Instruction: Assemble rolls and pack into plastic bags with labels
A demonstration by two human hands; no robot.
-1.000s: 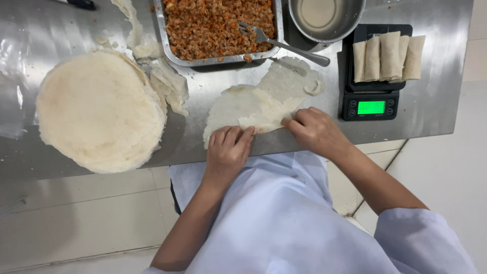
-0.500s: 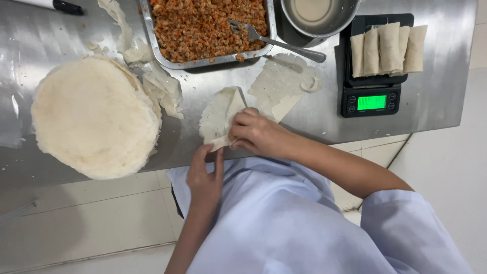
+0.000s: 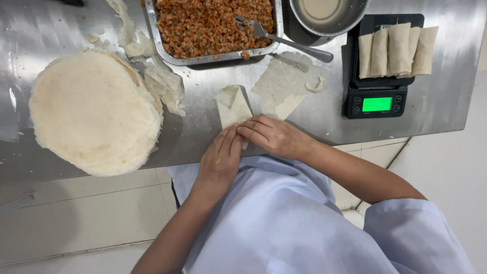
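At nine o'clock, a round stack of pale wrappers (image 3: pixel 94 111) on the steel table (image 3: pixel 40 30), torn wrapper scraps (image 3: pixel 165 86) just beside it. At twelve, a metal tray of minced filling (image 3: pixel 215 25) with a fork (image 3: pixel 284 40) resting in it. At centre, a folded wrapper (image 3: pixel 232 104) lying flat, left hand (image 3: pixel 220 157) and right hand (image 3: pixel 271 134) pressing fingers down on its near end, neither clenched around it. At one o'clock, a steel bowl (image 3: pixel 327 12). At two, finished rolls (image 3: pixel 395 50) on a black scale (image 3: pixel 378 99).
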